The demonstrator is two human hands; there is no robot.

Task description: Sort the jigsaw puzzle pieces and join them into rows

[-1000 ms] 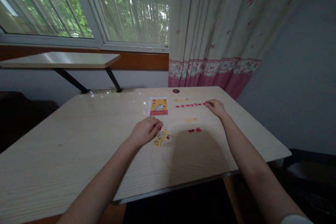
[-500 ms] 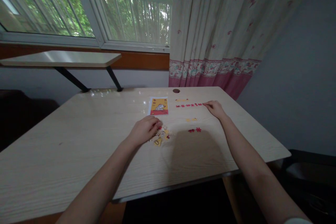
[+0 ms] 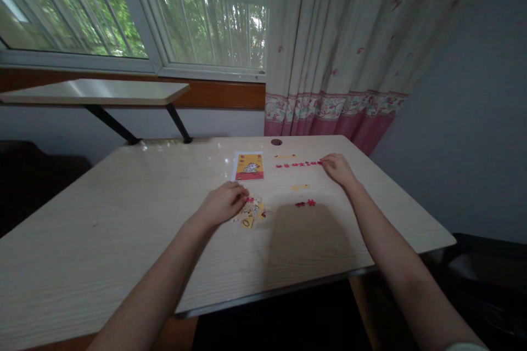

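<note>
My left hand (image 3: 223, 203) rests with curled fingers at the edge of a small heap of loose puzzle pieces (image 3: 252, 213), yellow and white, on the pale wooden table (image 3: 123, 219). My right hand (image 3: 338, 168) lies at the right end of a joined row of red puzzle pieces (image 3: 297, 164), fingertips pressed to the last piece. A picture card (image 3: 249, 166) with a yellow and red image lies flat between the hands, farther back. Two red pieces (image 3: 305, 204) and two yellow pieces (image 3: 300, 187) lie loose mid-table.
A round cable hole (image 3: 276, 142) sits near the table's far edge. A narrow shelf (image 3: 94, 91) on black brackets juts out under the window at the left. A pink-hemmed curtain (image 3: 333, 44) hangs behind the table. My shadow falls on the near right side.
Both hands have stayed almost in place. My left hand has drawn back slightly from the heap, uncovering a little more of it. My right hand shifted a touch along the red row.
</note>
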